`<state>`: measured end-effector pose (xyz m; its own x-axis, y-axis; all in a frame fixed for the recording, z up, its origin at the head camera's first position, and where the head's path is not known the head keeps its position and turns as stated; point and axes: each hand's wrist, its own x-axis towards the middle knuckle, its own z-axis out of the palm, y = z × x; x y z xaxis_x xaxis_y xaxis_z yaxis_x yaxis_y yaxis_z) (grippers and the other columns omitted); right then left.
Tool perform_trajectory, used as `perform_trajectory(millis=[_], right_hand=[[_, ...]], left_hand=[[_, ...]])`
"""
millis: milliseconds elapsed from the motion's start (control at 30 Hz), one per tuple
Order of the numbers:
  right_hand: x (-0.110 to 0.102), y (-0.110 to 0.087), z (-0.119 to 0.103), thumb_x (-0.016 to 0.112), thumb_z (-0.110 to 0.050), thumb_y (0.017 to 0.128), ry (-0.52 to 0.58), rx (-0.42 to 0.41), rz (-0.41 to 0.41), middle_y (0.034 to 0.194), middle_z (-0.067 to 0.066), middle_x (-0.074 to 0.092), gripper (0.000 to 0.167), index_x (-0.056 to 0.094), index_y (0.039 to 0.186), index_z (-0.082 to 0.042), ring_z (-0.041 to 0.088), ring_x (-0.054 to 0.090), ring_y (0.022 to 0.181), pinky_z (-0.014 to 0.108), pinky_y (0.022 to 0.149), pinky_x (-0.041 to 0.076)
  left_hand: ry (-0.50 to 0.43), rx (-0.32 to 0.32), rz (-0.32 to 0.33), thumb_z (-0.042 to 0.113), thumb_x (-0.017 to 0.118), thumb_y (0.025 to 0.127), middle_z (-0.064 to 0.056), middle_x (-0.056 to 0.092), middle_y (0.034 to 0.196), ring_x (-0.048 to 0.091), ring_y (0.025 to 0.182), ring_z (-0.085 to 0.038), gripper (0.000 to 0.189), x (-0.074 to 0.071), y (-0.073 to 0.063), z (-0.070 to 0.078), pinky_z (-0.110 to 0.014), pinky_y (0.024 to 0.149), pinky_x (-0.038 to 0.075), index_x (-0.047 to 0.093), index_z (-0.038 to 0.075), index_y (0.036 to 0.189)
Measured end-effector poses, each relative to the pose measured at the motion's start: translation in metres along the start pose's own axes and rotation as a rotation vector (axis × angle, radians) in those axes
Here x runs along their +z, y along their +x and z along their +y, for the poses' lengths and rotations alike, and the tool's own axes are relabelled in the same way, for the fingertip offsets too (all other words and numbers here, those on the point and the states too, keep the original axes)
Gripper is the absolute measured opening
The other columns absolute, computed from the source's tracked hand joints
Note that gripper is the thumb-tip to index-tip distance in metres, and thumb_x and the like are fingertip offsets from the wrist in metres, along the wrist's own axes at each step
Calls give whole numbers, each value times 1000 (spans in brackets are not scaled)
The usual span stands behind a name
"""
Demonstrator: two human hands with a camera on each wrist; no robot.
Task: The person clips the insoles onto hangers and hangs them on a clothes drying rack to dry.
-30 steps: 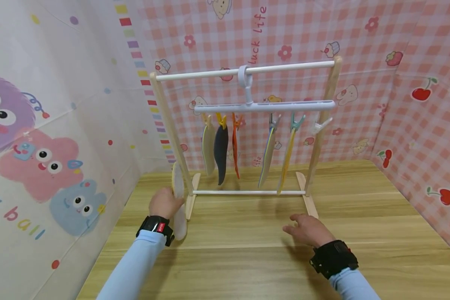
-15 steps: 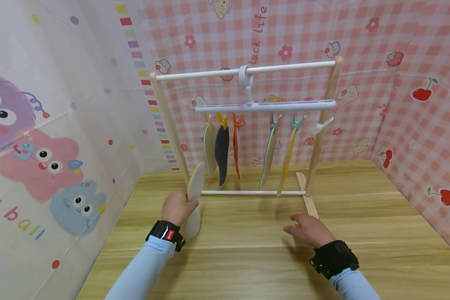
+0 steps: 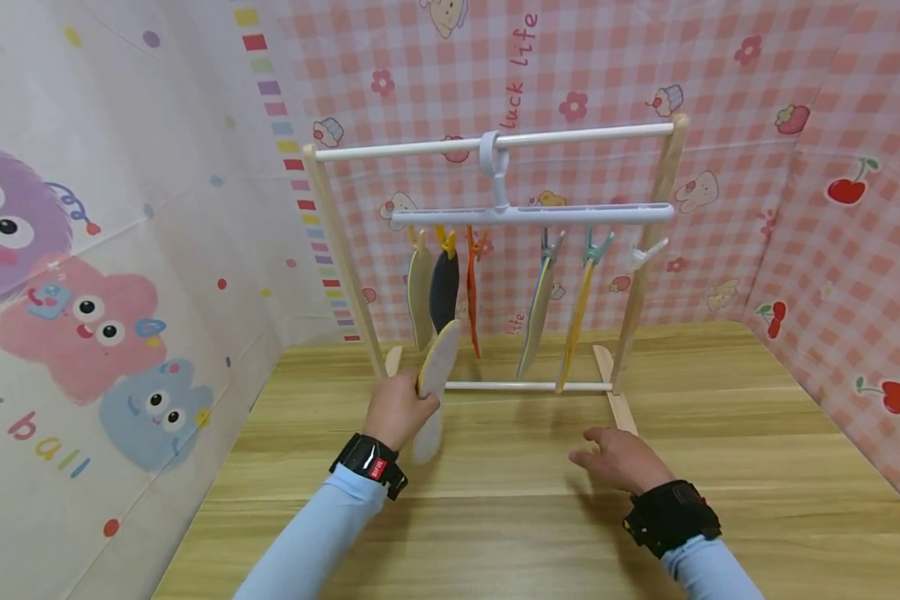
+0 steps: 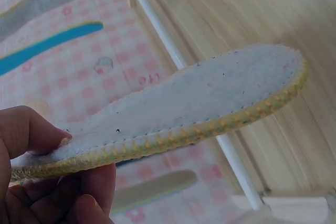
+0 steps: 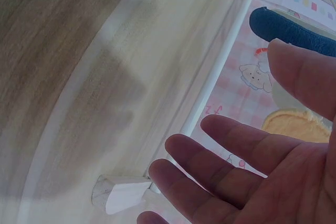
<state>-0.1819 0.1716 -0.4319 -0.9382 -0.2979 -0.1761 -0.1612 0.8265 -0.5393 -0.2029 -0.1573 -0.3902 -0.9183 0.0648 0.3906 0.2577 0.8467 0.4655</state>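
My left hand [image 3: 397, 408] pinches a white fleecy insole [image 3: 441, 362] with a yellow stitched edge, thumb on the fleecy face and fingers beneath in the left wrist view. It stands nearly upright in front of the rack's left part, its upper end overlapping a dark hanging insole [image 3: 444, 287]. With its fingers spread and relaxed, my right hand [image 3: 621, 461] holds nothing, low over the table near the rack's right foot [image 3: 622, 412]. Several more insoles hang clipped from a white hanger [image 3: 570, 215], among them a beige one [image 3: 420, 300] and a yellow one [image 3: 575, 325].
A rack with wooden posts [image 3: 337, 242] and a white top bar [image 3: 585, 134] carries the hanger. At the hanger's right end, a white clip [image 3: 645, 252] holds nothing. Patterned cloth [image 3: 720, 100] encloses the wooden table [image 3: 510, 542] at the back and sides.
My left hand has carried the white insole rightward from beside the rack's left post to in front of the hanging insoles, tilting its top to the right. My right hand has stayed put.
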Motion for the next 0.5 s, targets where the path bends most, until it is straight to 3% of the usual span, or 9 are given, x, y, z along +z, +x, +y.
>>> perform_trajectory(millis=[233,500], right_hand=[[-2,1,1,62,-32,97,-29,-22,14,116,27,65,54,56,130,10,40,63,106,55,90,47],[-8,2,-1,61,-33,97,-43,-13,10,121,29,62,55,55,130,11,43,60,110,56,92,46]], left_hand=[[-49,33,-16,9,69,75,-4,63,67,56,54,-14,8,9,3,20,-30,49,46,63,6,78],[-37,92,-8,12,68,77,-3,61,65,57,56,-16,9,21,6,42,-29,49,45,61,7,76]])
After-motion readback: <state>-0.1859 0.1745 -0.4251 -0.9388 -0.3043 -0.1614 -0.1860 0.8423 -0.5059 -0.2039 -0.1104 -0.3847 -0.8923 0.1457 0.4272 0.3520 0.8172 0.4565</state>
